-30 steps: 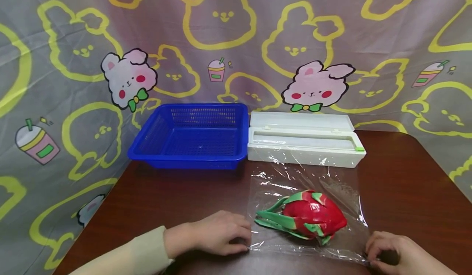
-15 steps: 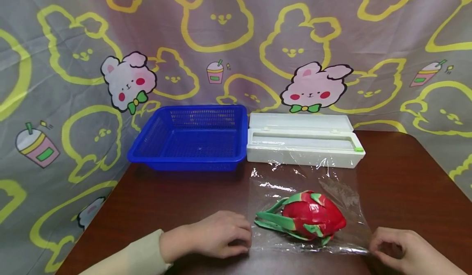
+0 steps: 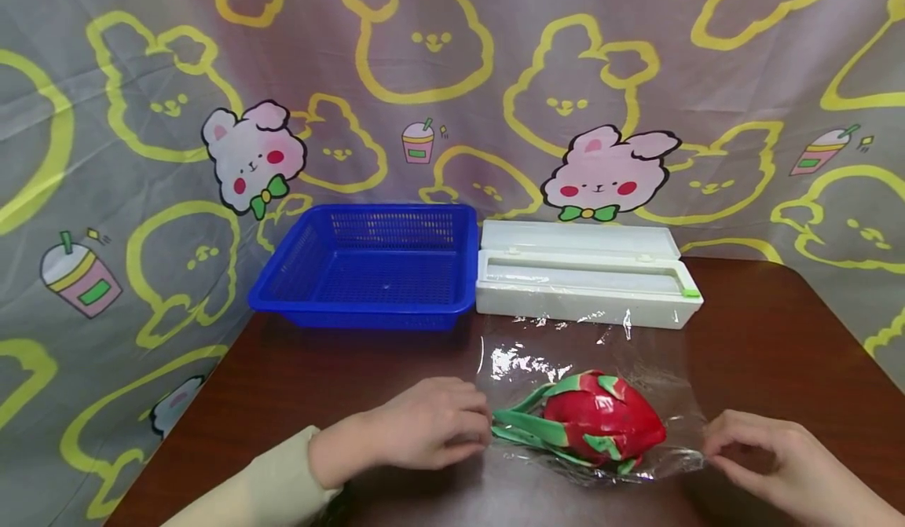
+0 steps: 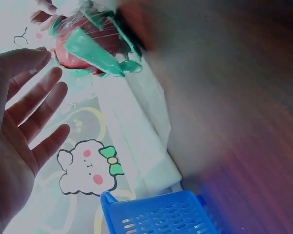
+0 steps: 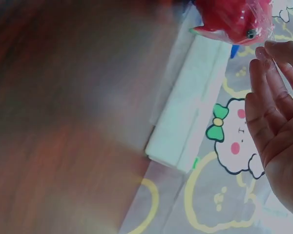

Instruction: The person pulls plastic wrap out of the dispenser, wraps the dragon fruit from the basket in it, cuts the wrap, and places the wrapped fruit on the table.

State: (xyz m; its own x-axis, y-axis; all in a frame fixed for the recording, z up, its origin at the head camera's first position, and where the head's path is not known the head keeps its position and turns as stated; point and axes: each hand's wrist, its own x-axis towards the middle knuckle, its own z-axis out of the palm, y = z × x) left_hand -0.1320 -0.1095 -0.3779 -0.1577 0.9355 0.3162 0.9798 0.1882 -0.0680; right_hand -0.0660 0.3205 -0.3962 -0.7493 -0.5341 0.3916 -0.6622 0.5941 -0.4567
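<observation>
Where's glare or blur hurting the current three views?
Head: mostly sharp, with white glints on the plastic film and a highlight on the dragon fruit; left wrist: patterned backdrop washed out toward the upper left, dark tabletop smeared; right wrist: tabletop soft and blurry too, white box pale with little surface detail.

Right hand: yours, at the right edge, thumb and forefinger pinching plastic wrap, your other fingers extended.
Fruit: red, just beside your fingertips, cut off by the top edge, the wrap shining over it.
Box: long and white, slanting across your view, with a green tab at one end.
Table: brown, blurred, on your left.
Curtain: grey, bearing a rabbit face and green bow.
</observation>
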